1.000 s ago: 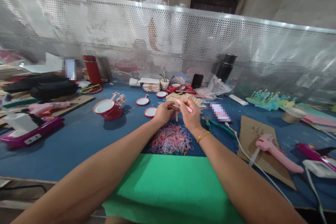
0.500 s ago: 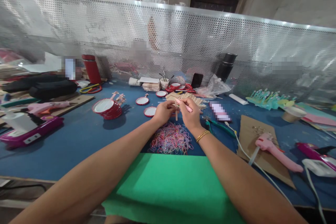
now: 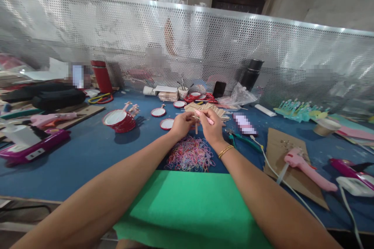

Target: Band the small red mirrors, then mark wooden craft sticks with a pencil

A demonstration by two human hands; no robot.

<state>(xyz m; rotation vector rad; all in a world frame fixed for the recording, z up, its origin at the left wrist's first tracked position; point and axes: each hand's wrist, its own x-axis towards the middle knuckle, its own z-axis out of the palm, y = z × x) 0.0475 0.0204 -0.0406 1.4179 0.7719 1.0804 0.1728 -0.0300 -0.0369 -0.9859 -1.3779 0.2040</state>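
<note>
Both hands meet at the middle of the table, above a heap of small coloured rubber bands (image 3: 191, 155). My left hand (image 3: 181, 124) is closed, its fingertips pinching a thin wooden stick (image 3: 196, 128) whose end points down. A pink pen (image 3: 209, 120) is gripped in my right hand (image 3: 214, 127), with its tip end close to the stick. Fingers partly hide where pen and stick come together. Just behind the hands lies a pile of wooden sticks (image 3: 223, 112). A round red-rimmed piece (image 3: 166, 124) rests beside my left hand.
Stacked red-rimmed rounds (image 3: 119, 120) stand to the left. Green-handled pliers (image 3: 247, 142) and a phone (image 3: 244, 123) lie right of my right hand. Farther right, a pink glue gun (image 3: 309, 167) rests on cardboard (image 3: 276, 144). A perforated metal screen (image 3: 131, 39) closes off the back.
</note>
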